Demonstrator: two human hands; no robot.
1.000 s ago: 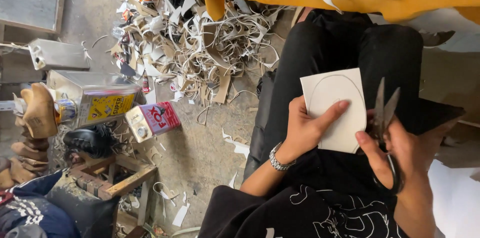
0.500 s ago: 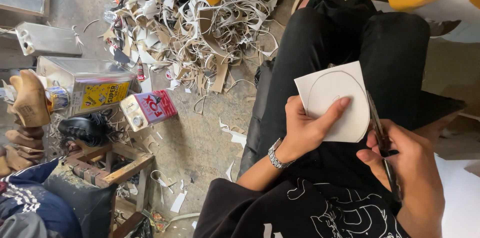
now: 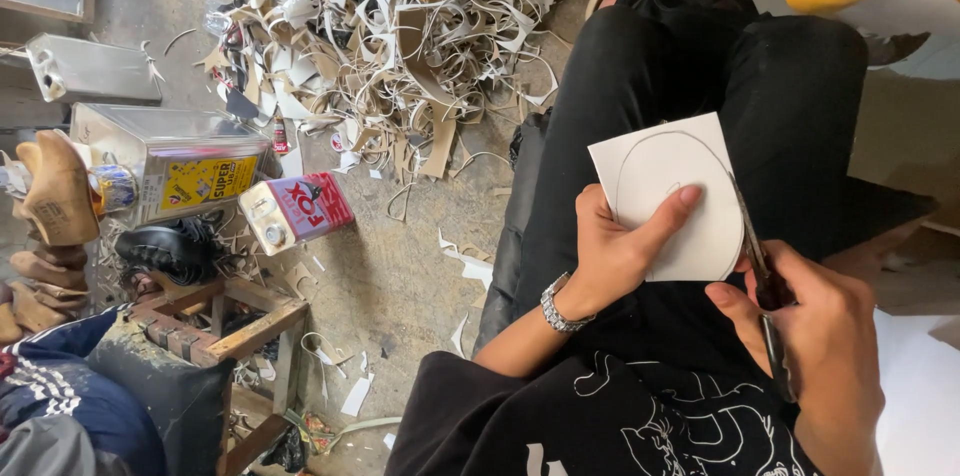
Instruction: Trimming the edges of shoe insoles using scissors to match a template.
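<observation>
White card is pinched flat by the left hand over the lap, steadying the drawn curve; scissors are gripped in the closed right hand.

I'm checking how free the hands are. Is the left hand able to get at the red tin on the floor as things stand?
Probably not readily: the left hand is holding the white sheet on the lap, and the red tin lies well apart on the floor.

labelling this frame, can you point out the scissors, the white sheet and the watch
scissors [image 3: 752, 254], head view, on the blades by the sheet's edge
white sheet [image 3: 655, 171], head view, on its bare middle
watch [image 3: 556, 306], head view, on the metal band
</observation>
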